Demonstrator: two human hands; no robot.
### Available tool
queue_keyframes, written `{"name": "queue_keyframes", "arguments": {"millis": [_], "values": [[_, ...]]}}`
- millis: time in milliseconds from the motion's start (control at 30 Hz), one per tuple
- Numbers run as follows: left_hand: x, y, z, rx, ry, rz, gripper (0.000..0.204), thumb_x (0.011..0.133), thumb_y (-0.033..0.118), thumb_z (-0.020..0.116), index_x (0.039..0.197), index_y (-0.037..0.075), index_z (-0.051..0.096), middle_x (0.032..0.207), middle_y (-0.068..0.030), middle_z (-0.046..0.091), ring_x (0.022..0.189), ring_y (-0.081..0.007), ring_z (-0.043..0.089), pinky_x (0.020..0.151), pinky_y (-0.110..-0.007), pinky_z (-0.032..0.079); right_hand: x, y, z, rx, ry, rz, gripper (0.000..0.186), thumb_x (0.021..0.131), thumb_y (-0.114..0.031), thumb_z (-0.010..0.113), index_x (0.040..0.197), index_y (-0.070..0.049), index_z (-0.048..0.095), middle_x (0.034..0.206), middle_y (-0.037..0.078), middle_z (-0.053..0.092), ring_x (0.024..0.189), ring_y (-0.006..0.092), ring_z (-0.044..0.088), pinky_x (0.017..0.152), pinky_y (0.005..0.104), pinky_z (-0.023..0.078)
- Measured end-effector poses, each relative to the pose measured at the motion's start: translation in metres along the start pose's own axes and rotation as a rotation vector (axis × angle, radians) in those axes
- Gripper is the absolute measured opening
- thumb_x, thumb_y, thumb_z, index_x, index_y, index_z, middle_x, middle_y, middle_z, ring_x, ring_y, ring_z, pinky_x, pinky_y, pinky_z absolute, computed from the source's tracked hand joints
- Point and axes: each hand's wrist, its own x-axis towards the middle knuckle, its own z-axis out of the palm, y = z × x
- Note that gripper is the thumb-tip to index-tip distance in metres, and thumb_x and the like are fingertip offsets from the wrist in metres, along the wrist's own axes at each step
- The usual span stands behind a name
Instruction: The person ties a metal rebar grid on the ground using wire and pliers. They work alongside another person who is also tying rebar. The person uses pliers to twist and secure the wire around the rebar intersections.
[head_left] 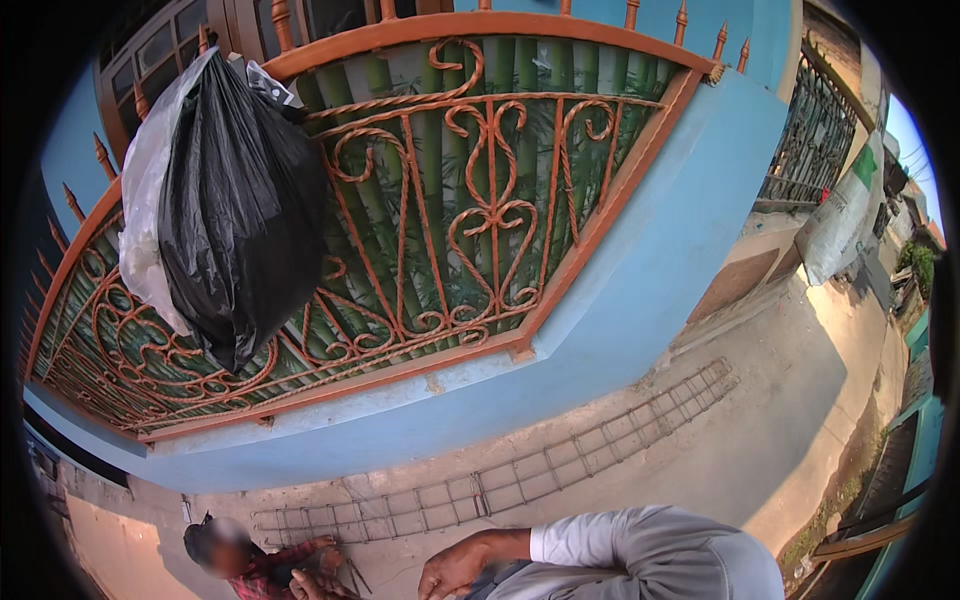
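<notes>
My right hand (455, 568) reaches in from the right at the lower edge, its arm in a light grey and white sleeve. Its fingers are curled, and whatever lies in them is hidden. What looks like my left hand (316, 586) shows partly at the lower edge, too small and cut off for its fingers to be read. Beyond both hands a long steel rebar cage (520, 478) lies on the concrete ground. Beside the left hand is a thin dark tool (357, 576) with two legs, perhaps pincers.
A co-worker in a red plaid shirt (268, 566) is low at the left, one hand (322, 542) near the cage. A blue wall (600, 330) with an orange iron fence (490, 210) runs behind. Black plastic bag (235, 200) hangs there; a white sack (845, 225) stands far right.
</notes>
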Motion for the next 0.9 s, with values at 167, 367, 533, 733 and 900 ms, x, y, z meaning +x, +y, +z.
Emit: {"name": "queue_keyframes", "arguments": {"millis": [167,367,533,733,900], "values": [[0.011,-0.021,-0.016,0.318,-0.073,0.291,0.015,0.105,0.022,0.057,0.098,0.009,0.058,0.079,-0.0073,0.053,0.062,-0.0185,0.048,0.050,-0.035,0.044,-0.032,-0.007,0.000,0.543,-0.115,-0.245,0.025,0.106,-0.031,0.057,0.104,-0.007,0.064,0.066,-0.006,0.045,0.059,0.0040,0.042,0.050,0.0226,0.033],[0.021,-0.016,0.011,-0.297,-0.011,0.114,0.028,0.093,0.022,0.078,0.083,0.012,0.054,0.065,0.0007,0.055,0.048,-0.0051,0.043,0.042,-0.020,0.035,-0.014,0.009,-0.023,0.997,0.501,-0.430,0.025,0.110,-0.029,0.050,0.106,-0.007,0.060,0.066,-0.007,0.037,0.058,0.0042,0.034,0.054,0.0219,0.032],[0.018,-0.016,0.022,-0.319,-0.038,0.004,0.032,0.089,0.017,0.081,0.076,0.012,0.053,0.068,0.0008,0.055,0.051,-0.0065,0.045,0.043,-0.022,0.037,0.003,0.022,-0.023,0.059,1.070,-0.124,0.022,0.107,-0.023,0.056,0.109,-0.005,0.068,0.068,-0.005,0.044,0.060,0.0070,0.038,0.058,0.0245,0.038],[0.022,-0.022,-0.013,-0.451,-0.018,-0.078,0.034,0.095,0.020,0.076,0.075,0.014,0.050,0.067,0.0015,0.051,0.052,-0.0069,0.043,0.043,-0.022,0.036,0.009,0.005,-0.005,-0.185,0.373,-0.011,0.020,0.105,-0.021,0.059,0.112,-0.008,0.072,0.071,-0.005,0.046,0.062,0.0076,0.036,0.059,0.0243,0.037],[0.022,-0.037,-0.036,-0.508,-0.013,-0.082,0.032,0.097,0.026,0.073,0.077,0.014,0.051,0.066,0.0014,0.048,0.052,-0.0072,0.042,0.043,-0.021,0.034,-0.002,-0.018,-0.002,0.318,-0.128,0.079,0.021,0.102,-0.021,0.065,0.114,-0.006,0.073,0.072,-0.003,0.056,0.059,0.0048,0.039,0.054,0.0238,0.034]]}}
